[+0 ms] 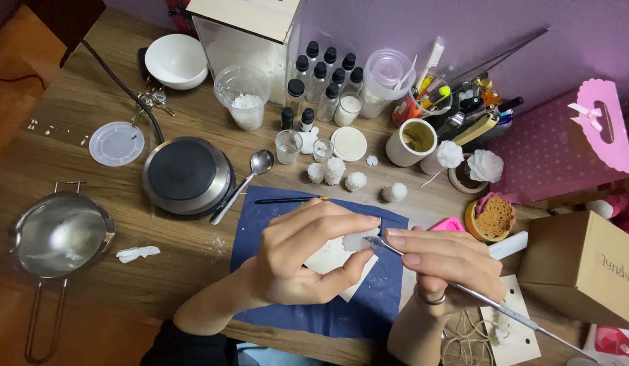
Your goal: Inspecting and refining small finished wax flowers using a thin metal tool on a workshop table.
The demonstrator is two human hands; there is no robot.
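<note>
Plastic cup holds white flakes.

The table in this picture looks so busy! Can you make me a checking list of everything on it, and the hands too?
Surface: wooden table, blue mat under the hands.
Job's things: small white wax piece, thin metal tool.
Clutter: electric hot plate, metal pot, spoon, white bowl, small bottles, cardboard box.
Grippers: left hand pinches the wax piece; right hand holds the tool.
Cables: black cord to the hot plate.
Surroundings: purple wall.
</note>
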